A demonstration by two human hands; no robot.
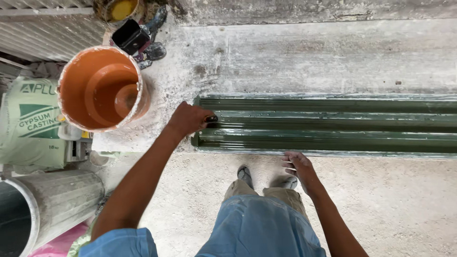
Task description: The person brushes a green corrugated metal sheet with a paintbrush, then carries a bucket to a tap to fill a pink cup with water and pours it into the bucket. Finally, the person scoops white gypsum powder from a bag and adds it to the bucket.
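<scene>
A long dark green ribbed mould [333, 126] lies on a white plaster-stained bench, running off to the right. My left hand [188, 119] is closed around a small dark tool, probably a brush [211, 118], pressed at the mould's left end. Its working tip is mostly hidden by my fingers. My right hand [299, 166] rests with fingers spread on the mould's near edge and holds nothing.
An orange bucket [102, 88] with a white-crusted rim stands left of the mould. Behind it sit a yellow-filled pot [123, 8] and a black object [129, 35]. A green and white sack [31, 121] and a grey drum [47, 204] are at the left. My feet [264, 178] stand on the sandy floor.
</scene>
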